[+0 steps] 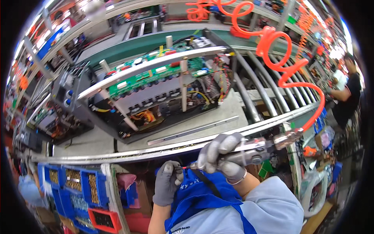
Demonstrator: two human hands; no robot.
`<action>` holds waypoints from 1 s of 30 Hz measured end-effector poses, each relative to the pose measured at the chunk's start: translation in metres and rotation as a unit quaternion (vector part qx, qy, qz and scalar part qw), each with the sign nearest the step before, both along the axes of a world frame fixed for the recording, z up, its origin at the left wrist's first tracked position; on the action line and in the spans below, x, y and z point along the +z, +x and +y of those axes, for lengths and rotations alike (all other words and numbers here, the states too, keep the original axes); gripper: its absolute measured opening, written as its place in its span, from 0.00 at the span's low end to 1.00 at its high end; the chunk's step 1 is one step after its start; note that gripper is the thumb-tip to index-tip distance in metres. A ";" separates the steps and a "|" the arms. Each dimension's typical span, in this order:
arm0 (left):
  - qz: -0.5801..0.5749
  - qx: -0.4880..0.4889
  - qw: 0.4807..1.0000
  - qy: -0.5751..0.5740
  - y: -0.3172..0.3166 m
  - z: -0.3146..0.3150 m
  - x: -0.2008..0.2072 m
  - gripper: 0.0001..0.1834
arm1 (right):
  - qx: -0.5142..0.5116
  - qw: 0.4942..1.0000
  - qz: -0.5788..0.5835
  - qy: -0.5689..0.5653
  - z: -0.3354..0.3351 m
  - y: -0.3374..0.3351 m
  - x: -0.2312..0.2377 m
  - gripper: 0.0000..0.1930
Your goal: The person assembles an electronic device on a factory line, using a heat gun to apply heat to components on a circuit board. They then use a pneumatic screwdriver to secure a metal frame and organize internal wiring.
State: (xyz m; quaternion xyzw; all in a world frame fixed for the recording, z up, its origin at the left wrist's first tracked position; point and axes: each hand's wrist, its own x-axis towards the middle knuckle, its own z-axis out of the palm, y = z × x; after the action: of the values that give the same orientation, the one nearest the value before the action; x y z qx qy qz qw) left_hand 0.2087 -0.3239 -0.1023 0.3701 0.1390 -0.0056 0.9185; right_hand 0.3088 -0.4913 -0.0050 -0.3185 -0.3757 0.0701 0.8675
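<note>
My right hand [224,156], in a grey and white work glove, is wrapped round a metal air screwdriver [253,151] held level above my lap. A red coiled air hose [320,95] runs from its rear end. Its thin bit [184,168] with a red band points left. There my gloved left hand [167,182] pinches the bit's end; whether a screw sits between the fingertips is hidden. Beyond both hands stands an open machine chassis [117,130] with a green circuit board [156,76], wiring and metal bars. A long flat metal strip [194,130] lies in front of it.
Blue bins [74,180] of screws and a red-rimmed bin [104,220] are at the lower left. A metal rail [117,156] runs between me and the chassis. Conveyor rollers [269,84] extend right. A second chassis [50,121] stands left. A co-worker [346,93] is at far right.
</note>
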 end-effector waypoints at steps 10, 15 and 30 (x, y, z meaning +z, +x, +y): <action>0.039 0.041 0.977 -0.206 -0.017 0.011 -0.022 0.17 | 0.076 0.997 -0.001 -0.034 0.010 -0.004 -0.006 0.19; 0.043 0.062 0.989 -0.124 -0.015 0.007 -0.006 0.18 | 0.064 0.997 -0.019 -0.048 0.011 -0.005 -0.007 0.20; 0.047 0.012 0.993 -0.109 -0.012 -0.002 0.023 0.19 | -0.051 0.992 -0.106 0.036 0.014 -0.005 0.006 0.20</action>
State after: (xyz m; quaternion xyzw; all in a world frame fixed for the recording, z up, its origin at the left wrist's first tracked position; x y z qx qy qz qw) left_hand 0.1962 -0.3260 -0.0793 0.2657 0.1849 -0.0274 0.9458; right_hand 0.3037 -0.4775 0.0012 -0.3116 -0.4509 -0.0215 0.8362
